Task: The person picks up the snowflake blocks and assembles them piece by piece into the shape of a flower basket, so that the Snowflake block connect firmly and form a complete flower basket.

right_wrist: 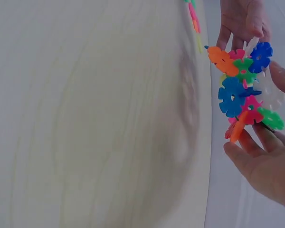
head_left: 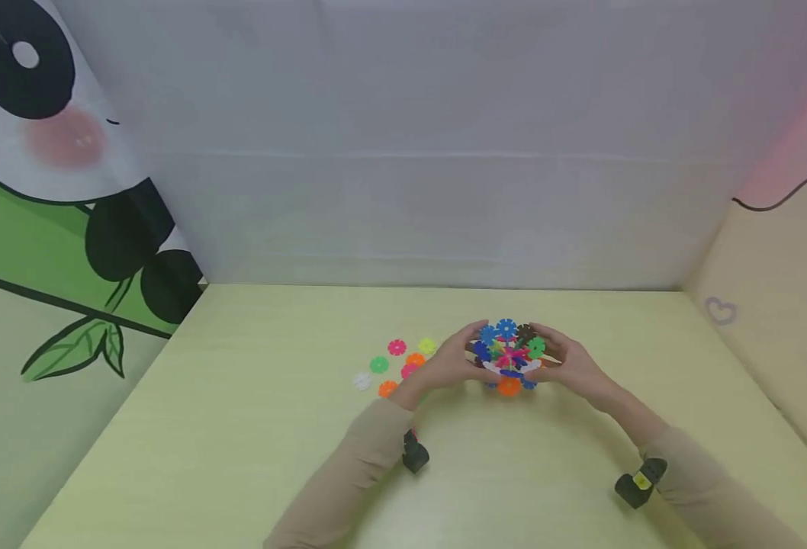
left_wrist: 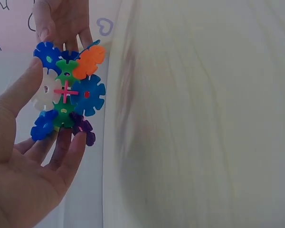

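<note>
A ball-like cluster of interlocked plastic snowflake discs is held between both hands over the table. Its discs are blue, orange, green, white, pink and dark ones. My left hand grips the cluster's left side, thumb on the near side and fingers around the far side. On the opposite side, my right hand holds it with thumb and fingers spread around the edge. The left wrist view shows the cluster with a pink disc set crosswise at its middle. An orange disc juts out in the right wrist view.
Several loose snowflake discs lie on the table left of the hands, among them a green one, a white one and a yellow one. The pale wooden table meets a white back wall and a printed left panel.
</note>
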A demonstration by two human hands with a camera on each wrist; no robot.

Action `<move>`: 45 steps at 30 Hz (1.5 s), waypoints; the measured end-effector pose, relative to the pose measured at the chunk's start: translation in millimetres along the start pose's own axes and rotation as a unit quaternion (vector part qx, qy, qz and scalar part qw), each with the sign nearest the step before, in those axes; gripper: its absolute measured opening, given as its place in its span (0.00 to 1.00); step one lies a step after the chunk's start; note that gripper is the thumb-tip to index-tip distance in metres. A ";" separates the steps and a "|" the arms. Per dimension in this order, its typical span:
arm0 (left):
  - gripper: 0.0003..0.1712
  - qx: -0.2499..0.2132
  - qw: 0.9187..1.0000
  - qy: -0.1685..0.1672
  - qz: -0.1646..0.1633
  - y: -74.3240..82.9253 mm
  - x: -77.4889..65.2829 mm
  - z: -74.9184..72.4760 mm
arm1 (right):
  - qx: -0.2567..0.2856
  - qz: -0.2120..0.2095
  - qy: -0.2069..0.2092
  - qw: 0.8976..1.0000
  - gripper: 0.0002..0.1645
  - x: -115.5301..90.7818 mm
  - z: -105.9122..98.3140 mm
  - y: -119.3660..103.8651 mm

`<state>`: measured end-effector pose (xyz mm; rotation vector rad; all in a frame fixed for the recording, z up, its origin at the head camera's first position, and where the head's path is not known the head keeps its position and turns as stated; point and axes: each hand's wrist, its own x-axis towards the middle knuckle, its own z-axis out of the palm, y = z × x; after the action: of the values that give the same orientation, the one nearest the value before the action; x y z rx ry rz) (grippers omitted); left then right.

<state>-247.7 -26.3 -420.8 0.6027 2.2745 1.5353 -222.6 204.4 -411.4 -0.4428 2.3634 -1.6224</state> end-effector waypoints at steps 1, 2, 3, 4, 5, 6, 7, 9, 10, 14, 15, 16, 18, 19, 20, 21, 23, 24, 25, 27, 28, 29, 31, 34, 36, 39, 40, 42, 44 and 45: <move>0.51 -0.001 1.000 0.001 0.001 0.1 4.4 4.3 | -0.004 0.002 0.000 1.000 0.50 -1.4 -5.1 2.6; 0.51 -0.001 1.000 0.005 0.003 0.5 8.6 8.5 | -0.008 0.003 0.000 1.000 0.50 -2.4 -9.9 4.9; 0.51 -0.003 1.000 0.009 0.002 0.5 12.8 12.7 | -0.013 0.004 0.001 1.000 0.50 -3.2 -14.7 7.3; 0.50 -0.008 1.000 0.014 0.002 -0.1 17.7 17.0 | -0.019 0.006 0.003 1.000 0.50 -3.7 -19.3 9.7; 0.50 -0.011 1.000 0.017 0.003 -0.4 22.2 21.4 | -0.028 0.007 0.004 1.000 0.50 -4.3 -23.8 11.9; 0.50 -0.014 1.000 0.019 0.002 -0.6 26.3 25.6 | -0.037 0.011 0.003 0.999 0.50 -4.8 -28.1 14.1; 0.49 -0.019 1.000 0.019 0.002 -1.2 30.0 29.8 | -0.047 0.016 0.001 0.999 0.50 -5.1 -32.3 16.8; 0.48 -0.018 1.000 0.018 0.000 -2.6 36.3 37.8 | -0.068 0.027 -0.005 0.997 0.50 -5.8 -40.0 23.0; 0.48 -0.020 1.000 0.017 -0.001 -3.0 39.0 41.8 | -0.077 0.034 -0.009 0.996 0.50 -6.3 -43.4 25.9; 0.47 -0.014 1.000 0.020 -0.008 -2.3 46.5 55.5 | -0.084 0.051 -0.017 0.995 0.51 -8.3 -55.5 36.9; 0.47 -0.015 1.000 0.022 -0.011 -1.9 48.1 58.6 | -0.081 0.053 -0.018 0.995 0.51 -8.7 -58.2 39.3; 0.47 -0.014 1.000 0.024 -0.013 -1.2 49.1 61.2 | -0.078 0.055 -0.018 0.995 0.51 -9.1 -60.5 41.0; 0.47 -0.014 0.999 0.027 -0.019 0.2 50.9 66.0 | -0.071 0.058 -0.014 0.996 0.50 -10.0 -64.8 43.7; 0.47 -0.015 0.999 0.029 -0.020 0.9 51.6 68.2 | -0.068 0.060 -0.012 0.996 0.49 -10.5 -66.7 44.7; 0.47 -0.019 0.999 0.031 -0.022 1.6 52.3 70.1 | -0.068 0.061 -0.011 0.996 0.49 -11.0 -68.2 45.6; 0.47 -0.021 0.999 0.034 -0.024 1.9 52.9 71.8 | -0.066 0.061 -0.011 0.996 0.48 -11.4 -69.4 46.2; 0.47 -0.027 0.998 0.041 -0.029 2.4 53.6 74.2 | -0.061 0.062 -0.010 0.996 0.48 -12.1 -70.6 47.0; 0.47 -0.031 0.998 0.044 -0.030 2.1 54.1 75.2 | -0.060 0.062 -0.010 0.996 0.48 -12.4 -70.8 47.2; 0.47 -0.035 0.998 0.048 -0.032 2.0 54.2 75.6 | -0.059 0.062 -0.010 0.996 0.47 -12.8 -70.9 47.3; 0.47 -0.041 0.997 0.052 -0.036 0.8 54.3 75.7 | -0.058 0.059 -0.009 0.997 0.47 -13.6 -70.7 46.6; 0.48 -0.047 0.997 0.053 -0.038 0.3 54.0 75.1 | -0.062 0.058 -0.007 0.996 0.47 -14.3 -70.4 45.5; 0.48 -0.051 0.996 0.053 -0.040 -0.9 53.5 73.7 | -0.069 0.055 -0.004 0.996 0.46 -15.3 -69.9 43.8; 0.48 -0.051 0.997 0.048 -0.043 -1.7 51.0 67.3 | -0.088 0.045 0.007 0.995 0.45 -16.6 -68.6 38.5; 0.46 -0.017 0.999 0.038 -0.035 -2.7 42.6 45.5 | -0.134 0.009 0.039 0.990 0.42 -15.0 -64.7 27.4; 0.43 0.022 0.999 0.029 -0.022 -4.6 31.4 22.9 | -0.169 -0.021 0.068 0.983 0.40 -11.9 -60.5 19.3; 0.34 0.104 0.994 0.026 -0.005 -14.6 9.1 -18.3 | -0.205 -0.064 0.101 0.971 0.37 -5.1 -51.4 7.9; 0.32 0.133 0.991 0.031 -0.007 -20.1 0.4 -32.3 | -0.211 -0.078 0.106 0.969 0.36 -2.7 -47.8 4.3; 0.28 0.183 0.982 0.046 -0.024 -32.0 -16.7 -59.7 | -0.215 -0.109 0.110 0.964 0.33 1.1 -39.5 -3.0; 0.26 0.222 0.971 0.068 -0.053 -42.6 -33.7 -84.0 | -0.221 -0.143 0.105 0.959 0.30 4.0 -30.5 -9.0; 0.26 0.237 0.966 0.077 -0.071 -47.6 -43.2 -95.7 | -0.222 -0.155 0.098 0.958 0.30 5.2 -24.0 -11.7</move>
<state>-265.4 -140.0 -428.7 0.4335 2.7611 1.0012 -234.8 219.1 -392.1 -0.8074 2.9430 -1.2795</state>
